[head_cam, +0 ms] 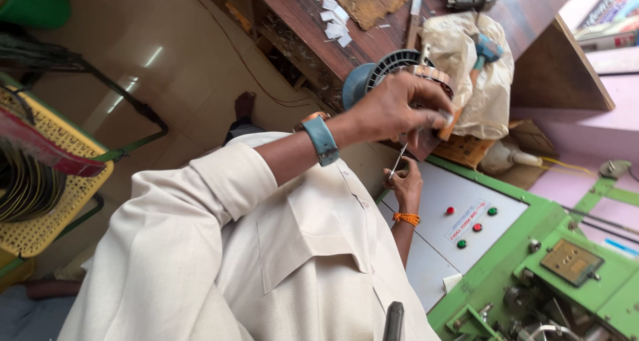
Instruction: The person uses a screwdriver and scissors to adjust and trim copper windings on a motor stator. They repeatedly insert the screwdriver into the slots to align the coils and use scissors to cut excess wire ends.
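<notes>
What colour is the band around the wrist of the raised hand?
Blue, a watch strap on the left hand, seen in the head view.

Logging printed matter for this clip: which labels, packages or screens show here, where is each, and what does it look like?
Label: slanted white sticker with red print, on the grey control panel among red and green buttons.
Plate: square, brass-coloured, on the green machine at right.
Plastic bag: crumpled, cream, on the wooden bench behind the left hand.
Printed package: top right corner, colourful, partly cut off.
No screens.
</notes>
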Demonstrator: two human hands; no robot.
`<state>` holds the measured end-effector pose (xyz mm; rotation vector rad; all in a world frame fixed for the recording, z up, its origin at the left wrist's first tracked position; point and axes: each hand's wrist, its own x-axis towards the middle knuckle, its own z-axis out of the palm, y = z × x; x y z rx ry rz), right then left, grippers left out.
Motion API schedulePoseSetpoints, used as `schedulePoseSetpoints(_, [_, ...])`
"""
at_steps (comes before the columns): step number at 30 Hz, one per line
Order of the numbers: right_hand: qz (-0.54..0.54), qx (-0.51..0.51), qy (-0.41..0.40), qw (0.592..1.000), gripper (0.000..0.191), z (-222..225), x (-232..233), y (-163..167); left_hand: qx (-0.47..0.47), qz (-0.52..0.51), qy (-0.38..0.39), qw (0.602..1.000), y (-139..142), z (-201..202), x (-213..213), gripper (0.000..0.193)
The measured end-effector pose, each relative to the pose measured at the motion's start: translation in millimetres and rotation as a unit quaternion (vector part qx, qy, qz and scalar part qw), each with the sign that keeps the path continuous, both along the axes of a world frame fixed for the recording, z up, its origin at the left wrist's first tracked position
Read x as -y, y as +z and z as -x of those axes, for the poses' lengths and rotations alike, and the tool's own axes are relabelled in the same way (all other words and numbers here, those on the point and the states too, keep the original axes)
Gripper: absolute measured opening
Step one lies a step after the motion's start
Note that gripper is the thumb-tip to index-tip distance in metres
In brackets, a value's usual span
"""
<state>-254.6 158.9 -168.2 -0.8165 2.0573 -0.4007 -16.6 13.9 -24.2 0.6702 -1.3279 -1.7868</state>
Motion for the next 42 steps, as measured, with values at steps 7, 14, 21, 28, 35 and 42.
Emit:
schedulePoseSetpoints(7, [0.105, -0.194, 0.303, 0.927, 0.023, 18, 71, -6, 0.079, 0.025, -0.003, 0.997, 5, 11, -30, 0.019])
schedulePoseSetpoints(14, [0.212, -0.016, 0.078, 0.974, 0.024, 30, 71, 84, 0.153, 0.198, 0.029, 0.968, 15, 9, -42, 0.026])
schedulePoseSetpoints(21, [0.427, 0.476, -0.085, 0.764, 0.022, -28, 8, 115, 0.139, 0.257, 0.023, 0.956, 13, 29, -52, 0.017])
schedulePoseSetpoints(28, [0.43, 0.5, -0.13, 0.741, 0.022, -21, 8, 136, 0.13, 0.288, 0.031, 0.948, 17, 40, -45, 0.015])
schedulePoseSetpoints(35, [0.457, 0.446, -0.12, 0.76, 0.017, -23, 11, 157, 0.108, 0.266, 0.069, 0.955, 24, 50, -53, 0.006])
schedulePoseSetpoints(42, [0.416, 0.156, 0.056, 0.894, 0.029, -34, 3, 167, 0.136, 0.044, -0.046, 0.989, -3, 43, -40, 0.018])
